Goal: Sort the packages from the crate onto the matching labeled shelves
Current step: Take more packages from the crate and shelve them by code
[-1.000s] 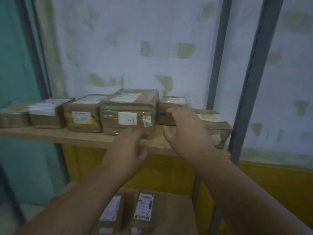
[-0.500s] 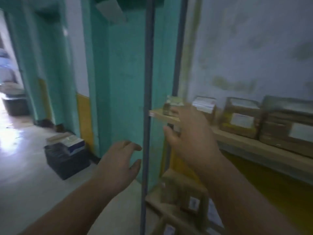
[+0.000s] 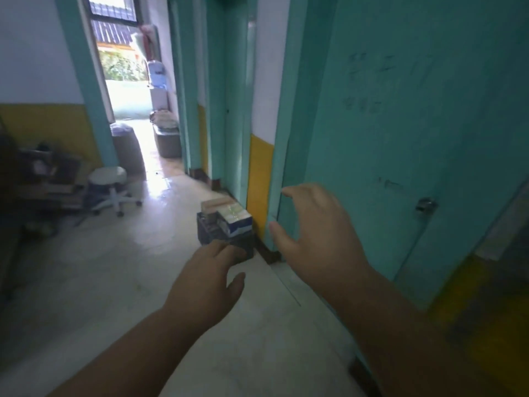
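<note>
A dark crate (image 3: 213,234) stands on the pale floor against the teal wall, ahead of me. On top of it lie a white and blue package (image 3: 237,220) and a tan package (image 3: 216,204). My left hand (image 3: 209,285) is stretched forward, fingers apart and empty, its fingertips overlapping the crate's near side in the picture. My right hand (image 3: 317,236) is raised to the right of the crate, fingers spread and curled, holding nothing. The shelves are out of view.
A teal door (image 3: 400,138) with a metal knob (image 3: 426,204) fills the right side. A white swivel stool (image 3: 107,187) and dark clutter (image 3: 43,173) stand at the left. A corridor (image 3: 160,156) with bins leads to a bright doorway.
My view has swung left, away from the shelves of brown packages, to the hallway and the crate. Both hands have left the shelf and stay empty.
</note>
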Available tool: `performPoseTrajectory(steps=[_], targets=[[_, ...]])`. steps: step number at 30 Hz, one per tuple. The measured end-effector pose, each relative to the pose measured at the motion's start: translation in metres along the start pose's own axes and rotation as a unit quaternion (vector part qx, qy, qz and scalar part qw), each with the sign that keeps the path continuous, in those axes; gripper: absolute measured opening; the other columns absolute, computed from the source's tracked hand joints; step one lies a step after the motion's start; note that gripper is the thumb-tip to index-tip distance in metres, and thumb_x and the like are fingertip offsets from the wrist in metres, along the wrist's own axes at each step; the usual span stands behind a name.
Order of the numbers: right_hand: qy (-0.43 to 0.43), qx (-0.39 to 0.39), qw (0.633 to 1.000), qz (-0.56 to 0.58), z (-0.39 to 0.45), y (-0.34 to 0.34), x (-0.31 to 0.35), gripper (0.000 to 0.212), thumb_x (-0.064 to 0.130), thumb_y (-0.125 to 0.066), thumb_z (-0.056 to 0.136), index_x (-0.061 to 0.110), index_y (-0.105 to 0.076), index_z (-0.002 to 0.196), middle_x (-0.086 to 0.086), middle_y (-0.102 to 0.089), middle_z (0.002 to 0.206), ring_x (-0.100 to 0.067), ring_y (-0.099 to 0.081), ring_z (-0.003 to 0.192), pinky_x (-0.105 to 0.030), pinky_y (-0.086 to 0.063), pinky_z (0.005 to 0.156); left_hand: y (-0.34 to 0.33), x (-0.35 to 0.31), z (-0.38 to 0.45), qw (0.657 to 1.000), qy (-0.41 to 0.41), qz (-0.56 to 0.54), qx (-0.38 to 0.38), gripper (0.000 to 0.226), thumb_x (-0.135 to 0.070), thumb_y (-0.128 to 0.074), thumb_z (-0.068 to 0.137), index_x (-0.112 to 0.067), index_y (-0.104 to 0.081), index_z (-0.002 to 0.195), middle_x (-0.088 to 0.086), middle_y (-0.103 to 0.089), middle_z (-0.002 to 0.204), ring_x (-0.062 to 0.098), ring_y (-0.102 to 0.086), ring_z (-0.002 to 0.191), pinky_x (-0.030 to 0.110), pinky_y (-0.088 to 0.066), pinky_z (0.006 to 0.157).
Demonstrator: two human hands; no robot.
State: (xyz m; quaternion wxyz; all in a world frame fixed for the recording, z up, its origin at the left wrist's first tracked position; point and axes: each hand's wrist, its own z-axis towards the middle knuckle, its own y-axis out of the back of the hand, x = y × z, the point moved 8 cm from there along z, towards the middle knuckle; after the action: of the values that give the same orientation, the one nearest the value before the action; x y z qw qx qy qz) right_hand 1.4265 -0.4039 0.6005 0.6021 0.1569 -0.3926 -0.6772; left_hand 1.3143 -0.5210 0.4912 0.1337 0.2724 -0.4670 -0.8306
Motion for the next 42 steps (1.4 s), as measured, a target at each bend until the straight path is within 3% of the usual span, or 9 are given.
performPoseTrajectory(steps=[8, 12, 19, 26, 33, 38, 42], targets=[[0.024, 0.056, 0.996, 0.063, 0.151, -0.177, 0.013, 0.049, 0.037, -0.064, 0.086, 0.016, -0.056, 0.130, -0.009, -0.055, 0.130, -0.030, -0.052, 0.116, -0.047, -0.050, 0.092, -0.022, 0.174, 0.091, 0.991, 0.132, 0.032, 0.014, 0.041, -0.036, -0.070, 0.085, -0.030, -0.060, 0.124, -0.006, -0.058, 0.124, 0.017, -0.056, 0.111, 0.029, -0.048, 0.089], [0.025, 0.082, 0.994, 0.074, 0.214, -0.275, 0.021, 0.052, 0.038, -0.068, 0.087, 0.018, -0.054, 0.132, -0.009, -0.053, 0.134, -0.029, -0.049, 0.121, -0.045, -0.049, 0.096, -0.044, 0.265, 0.137, 0.985, 0.170, 0.026, 0.005, 0.041, -0.033, -0.073, 0.083, -0.027, -0.061, 0.121, -0.004, -0.060, 0.120, 0.018, -0.058, 0.106, 0.028, -0.048, 0.084], [-0.041, 0.088, 0.994, 0.045, 0.326, -0.397, -0.005, 0.056, 0.037, -0.067, 0.089, 0.020, -0.049, 0.139, -0.008, -0.049, 0.139, -0.027, -0.045, 0.126, -0.044, -0.045, 0.101, -0.090, 0.384, 0.284, 0.991, 0.130, -0.001, 0.043, 0.043, -0.033, -0.068, 0.087, -0.026, -0.058, 0.128, -0.002, -0.058, 0.126, 0.020, -0.054, 0.113, 0.032, -0.048, 0.092], [-0.114, 0.055, 0.992, 0.000, 0.430, -0.469, -0.080, 0.059, 0.042, -0.064, 0.090, 0.022, -0.044, 0.142, -0.005, -0.045, 0.143, -0.024, -0.041, 0.131, -0.045, -0.043, 0.104, -0.160, 0.436, 0.450, 0.992, 0.050, -0.023, 0.111, 0.035, -0.026, -0.076, 0.079, -0.022, -0.066, 0.112, 0.002, -0.066, 0.108, 0.024, -0.063, 0.092, 0.034, -0.054, 0.074], [-0.124, 0.065, 0.990, 0.009, 0.544, -0.584, -0.166, 0.057, 0.039, -0.067, 0.088, 0.016, -0.050, 0.138, -0.011, -0.050, 0.138, -0.029, -0.047, 0.125, -0.046, -0.046, 0.099, -0.246, 0.498, 0.600, 0.986, 0.043, -0.037, 0.159, 0.047, -0.033, -0.072, 0.086, -0.026, -0.058, 0.130, -0.005, -0.057, 0.130, 0.015, -0.054, 0.113, 0.024, -0.044, 0.092], [-0.129, 0.065, 0.990, 0.008, 0.627, -0.669, -0.197, 0.057, 0.037, -0.068, 0.087, 0.015, -0.051, 0.137, -0.012, -0.052, 0.135, -0.030, -0.050, 0.121, -0.045, -0.048, 0.096, -0.271, 0.566, 0.693, 0.987, 0.041, -0.029, 0.151, 0.035, -0.033, -0.061, 0.094, -0.028, -0.059, 0.129, -0.006, -0.056, 0.132, 0.013, -0.052, 0.114, 0.024, -0.044, 0.097], [-0.170, 0.094, 0.980, -0.031, 0.658, -0.754, -0.230, 0.057, 0.040, -0.065, 0.089, 0.015, -0.050, 0.138, -0.012, -0.052, 0.138, -0.029, -0.048, 0.124, -0.044, -0.044, 0.099, -0.331, 0.631, 0.745, 0.977, 0.032, -0.048, 0.203, 0.034, -0.033, -0.059, 0.095, -0.029, -0.058, 0.129, -0.005, -0.055, 0.134, 0.014, -0.051, 0.116, 0.025, -0.043, 0.097]])
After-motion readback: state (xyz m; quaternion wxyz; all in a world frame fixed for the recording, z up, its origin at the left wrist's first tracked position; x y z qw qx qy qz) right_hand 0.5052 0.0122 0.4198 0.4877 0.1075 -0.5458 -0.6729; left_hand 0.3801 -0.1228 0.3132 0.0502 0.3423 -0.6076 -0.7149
